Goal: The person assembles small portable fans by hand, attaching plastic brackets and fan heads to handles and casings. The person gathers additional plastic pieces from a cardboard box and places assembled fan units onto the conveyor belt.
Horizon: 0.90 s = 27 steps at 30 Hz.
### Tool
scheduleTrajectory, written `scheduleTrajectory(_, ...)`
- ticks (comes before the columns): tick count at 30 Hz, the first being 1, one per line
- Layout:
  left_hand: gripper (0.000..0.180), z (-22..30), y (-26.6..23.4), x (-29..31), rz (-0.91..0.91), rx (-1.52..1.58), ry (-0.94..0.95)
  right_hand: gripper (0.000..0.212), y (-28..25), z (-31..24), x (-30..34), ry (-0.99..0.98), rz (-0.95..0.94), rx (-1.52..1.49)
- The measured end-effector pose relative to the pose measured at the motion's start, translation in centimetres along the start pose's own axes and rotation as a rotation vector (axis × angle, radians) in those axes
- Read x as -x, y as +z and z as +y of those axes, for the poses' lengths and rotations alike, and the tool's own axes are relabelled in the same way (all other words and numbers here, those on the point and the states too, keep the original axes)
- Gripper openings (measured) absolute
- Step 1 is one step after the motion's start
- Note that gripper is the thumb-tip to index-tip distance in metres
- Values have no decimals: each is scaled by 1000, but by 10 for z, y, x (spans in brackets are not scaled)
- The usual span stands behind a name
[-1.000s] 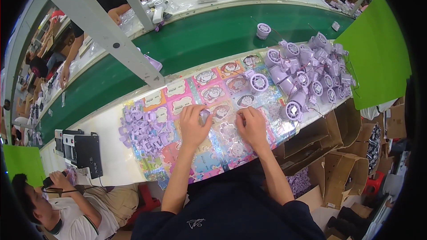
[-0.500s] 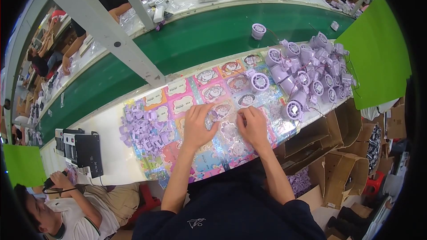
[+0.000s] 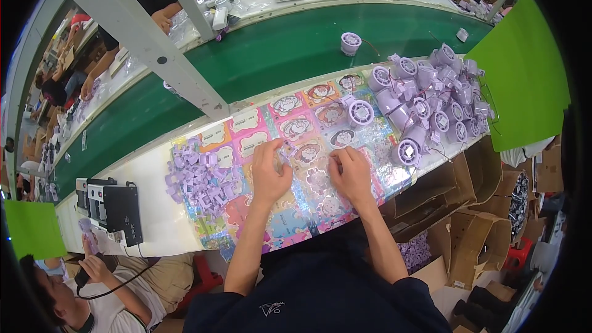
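My left hand (image 3: pixel 271 172) is over the middle of the printed mat, its fingers pinching a small lavender plastic piece (image 3: pixel 286 152) at the fingertips. To its right, my right hand (image 3: pixel 350 176) rests low over the mat with curled fingers; what they hold, if anything, is hidden. Beyond my right hand, one lavender round housing (image 3: pixel 360 113) stands on the mat. A heap of similar housings with thin wires (image 3: pixel 425 95) lies farther right. Left of my hands is a pile of small lavender plastic pieces (image 3: pixel 200 176).
A green conveyor belt (image 3: pixel 271 40) runs behind the table, carrying a lavender housing (image 3: pixel 351 43). A metal post (image 3: pixel 142 37) rises at the far left. Black boxes (image 3: pixel 114 209) stand on the left end, near a seated person (image 3: pixel 117 296). Cardboard boxes (image 3: pixel 478 246) sit below right.
My left hand has shifted left with the small piece, away from my right hand, which has stayed nearly still. The housing on the belt has moved left. The seated person's hands have lowered.
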<state>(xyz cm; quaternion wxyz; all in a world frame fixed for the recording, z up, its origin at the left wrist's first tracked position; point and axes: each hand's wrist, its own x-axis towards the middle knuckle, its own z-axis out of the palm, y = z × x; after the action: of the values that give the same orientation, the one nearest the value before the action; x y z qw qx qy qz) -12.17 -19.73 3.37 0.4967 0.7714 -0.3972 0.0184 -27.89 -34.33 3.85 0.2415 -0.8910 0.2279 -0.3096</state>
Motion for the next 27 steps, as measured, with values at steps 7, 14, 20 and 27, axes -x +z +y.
scheduleTrajectory(7,45,-1,0,-1,-115,-62,72,7,0,-1,-1,2,10,-11)
scheduleTrajectory(14,46,15,3,4,-184,4,197,39,-2,-11,-1,-112,-98,17)
scheduleTrajectory(20,48,9,1,-6,-143,-75,187,46,15,-37,5,-76,-194,-18)
scheduleTrajectory(27,46,-6,3,-7,-42,188,-30,46,24,-29,-35,-196,-328,-117)
